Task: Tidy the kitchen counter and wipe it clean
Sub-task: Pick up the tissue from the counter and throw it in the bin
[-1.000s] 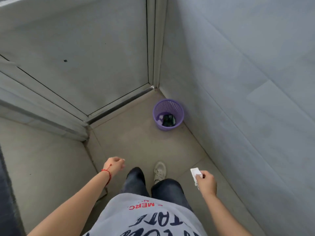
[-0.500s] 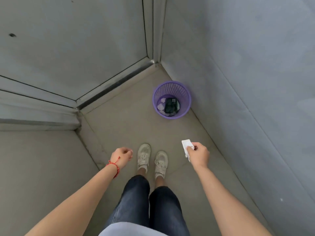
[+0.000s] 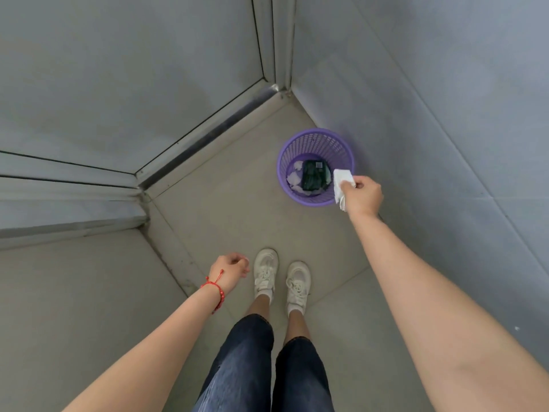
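My right hand (image 3: pixel 363 195) pinches a folded white tissue (image 3: pixel 341 181) and holds it over the right rim of a purple mesh waste basket (image 3: pixel 297 144). The basket stands on the floor in the corner, with a dark green packet (image 3: pixel 315 174) and crumpled white paper (image 3: pixel 293 178) inside. My left hand (image 3: pixel 230 269), a red string bracelet on its wrist, hangs low by my left shoe with fingers curled and nothing in it.
A grey tiled wall (image 3: pixel 430 99) runs close along the right, touching the basket's side. A metal door frame and threshold (image 3: pixel 208 138) cross the left. My white shoes (image 3: pixel 280 273) stand on the beige floor tiles just short of the basket.
My right hand has reached forward with the tissue, from beside my legs to over the basket's rim. I have stepped closer to the basket. My left hand stays low.
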